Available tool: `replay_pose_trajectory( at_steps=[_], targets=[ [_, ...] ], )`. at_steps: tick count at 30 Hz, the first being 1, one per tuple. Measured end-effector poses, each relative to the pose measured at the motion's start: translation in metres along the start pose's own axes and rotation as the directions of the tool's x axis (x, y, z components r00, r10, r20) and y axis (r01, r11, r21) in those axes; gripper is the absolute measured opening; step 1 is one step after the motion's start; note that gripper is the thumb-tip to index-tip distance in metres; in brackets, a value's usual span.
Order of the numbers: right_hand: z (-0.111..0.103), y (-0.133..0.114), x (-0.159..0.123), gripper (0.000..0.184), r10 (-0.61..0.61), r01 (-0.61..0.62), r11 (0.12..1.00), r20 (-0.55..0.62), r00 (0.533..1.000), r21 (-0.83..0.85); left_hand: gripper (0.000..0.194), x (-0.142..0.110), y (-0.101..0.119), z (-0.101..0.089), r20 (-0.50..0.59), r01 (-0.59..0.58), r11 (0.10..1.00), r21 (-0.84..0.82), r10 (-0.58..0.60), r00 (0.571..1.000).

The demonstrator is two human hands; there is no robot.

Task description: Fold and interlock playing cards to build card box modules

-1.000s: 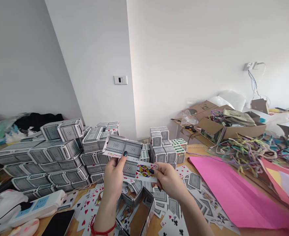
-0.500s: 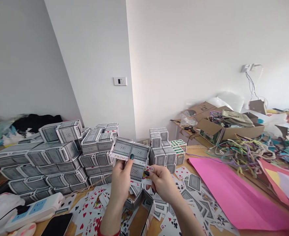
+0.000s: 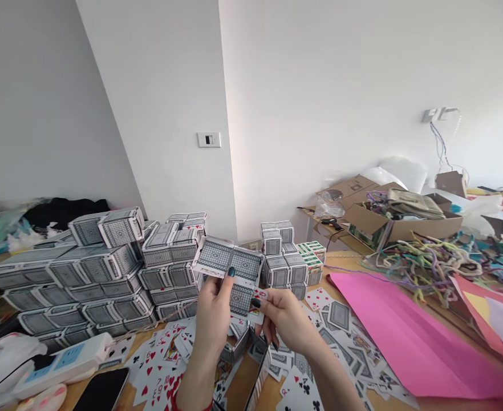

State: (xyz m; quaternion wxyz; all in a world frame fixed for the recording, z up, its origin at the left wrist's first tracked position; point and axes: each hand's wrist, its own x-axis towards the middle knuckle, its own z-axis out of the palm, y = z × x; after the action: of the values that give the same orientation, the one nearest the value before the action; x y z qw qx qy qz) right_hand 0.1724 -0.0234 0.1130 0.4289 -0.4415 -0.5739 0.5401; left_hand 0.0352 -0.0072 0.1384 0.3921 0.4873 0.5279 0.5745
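A piece made of joined playing cards (image 3: 246, 264), grey patterned backs outward, is up in front of me above the table. My left hand (image 3: 215, 305) grips its lower left part, thumb pressed on the patterned face. At its lower right, my right hand (image 3: 279, 317) pinches a card (image 3: 258, 298) with red pips against the piece's edge; whether that card is attached I cannot tell. Below my hands stands an open box-like frame of cards (image 3: 236, 345), partly hidden by my wrists. Loose playing cards (image 3: 159, 365) lie face up and face down around it.
Stacked blocks of folded cards (image 3: 93, 274) fill the left, with a smaller stack (image 3: 283, 265) behind my hands. A power strip (image 3: 65, 362) and phone (image 3: 101, 391) lie front left. At right are pink paper (image 3: 409, 337), tangled cords (image 3: 431, 260) and a cardboard box (image 3: 422, 228).
The card piece and both hands have shifted very slightly right in view. The fingers below my right hand have spread a little downward. Both grips stay the same.
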Motion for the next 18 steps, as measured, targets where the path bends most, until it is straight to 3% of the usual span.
replay_pose_trajectory(
  at_steps=[5, 8, 11, 14, 18],
  targets=[
    [0.001, -0.001, -0.001, 0.038, -0.009, 0.009, 1.000, -0.009, 1.000, 0.004, 0.028, 0.002, -0.003, 0.000, 0.034, -0.007, 1.000, -0.028, 0.008, 0.999],
    [0.000, -0.004, -0.002, 0.032, -0.044, 0.042, 0.998, -0.061, 0.997, -0.036, 0.026, 0.003, -0.001, 0.000, 0.068, 0.053, 0.992, -0.114, -0.046, 0.997],
    [-0.004, -0.008, -0.002, 0.026, -0.076, 0.063, 0.994, -0.144, 0.987, -0.093, 0.027, 0.001, 0.008, -0.002, 0.177, 0.120, 0.978, -0.173, -0.089, 0.980],
    [-0.009, -0.009, -0.001, 0.026, -0.095, 0.076, 0.991, -0.177, 0.980, -0.111, 0.030, 0.000, 0.016, -0.008, 0.328, 0.099, 0.980, -0.174, -0.037, 0.944],
    [-0.015, -0.008, 0.001, 0.032, -0.095, 0.074, 0.991, -0.202, 0.975, -0.109, 0.031, 0.002, 0.012, -0.015, 0.411, 0.104, 0.987, -0.121, -0.046, 0.911]
  ],
)
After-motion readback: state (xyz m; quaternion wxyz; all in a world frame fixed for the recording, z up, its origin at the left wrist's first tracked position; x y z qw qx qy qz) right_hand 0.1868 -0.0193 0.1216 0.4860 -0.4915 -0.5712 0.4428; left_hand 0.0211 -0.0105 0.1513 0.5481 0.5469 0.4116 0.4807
